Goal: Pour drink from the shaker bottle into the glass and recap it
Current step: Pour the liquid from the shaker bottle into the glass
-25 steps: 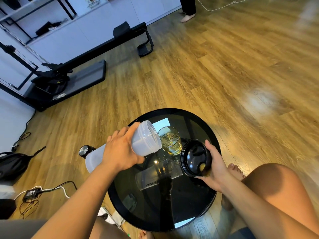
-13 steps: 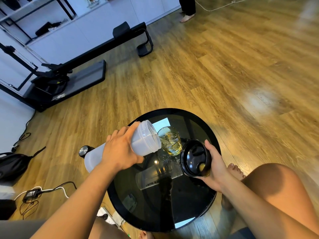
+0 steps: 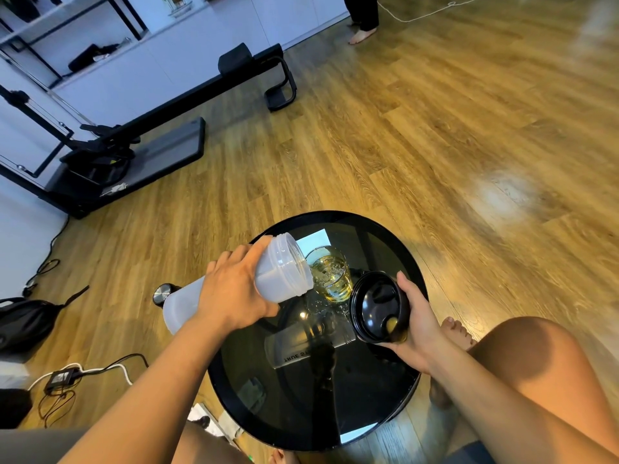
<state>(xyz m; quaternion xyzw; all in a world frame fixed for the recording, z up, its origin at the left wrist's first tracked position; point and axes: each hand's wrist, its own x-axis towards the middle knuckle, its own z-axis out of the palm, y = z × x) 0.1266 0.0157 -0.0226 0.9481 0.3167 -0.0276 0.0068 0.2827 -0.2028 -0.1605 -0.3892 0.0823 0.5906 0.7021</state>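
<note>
My left hand (image 3: 234,289) grips a frosted translucent shaker bottle (image 3: 284,269), tipped nearly level with its open mouth over the rim of a clear glass (image 3: 331,274). The glass stands on a round black glass table (image 3: 385,413) and holds yellowish drink with bubbles. My right hand (image 3: 418,323) holds the black screw cap (image 3: 378,304) just right of the glass, its inner side facing me. The bottle's lower end sticks out to the left behind my wrist.
Drops of liquid lie on the tabletop near the glass. My bare knee (image 3: 536,363) is right of the table. On the wooden floor are a black exercise machine (image 3: 150,135), a black bag (image 3: 23,323), cables with a power adapter (image 3: 60,378), and another person's foot (image 3: 360,36).
Almost nothing has moved. The bottle stays tipped over the glass and the cap stays in my right hand.
</note>
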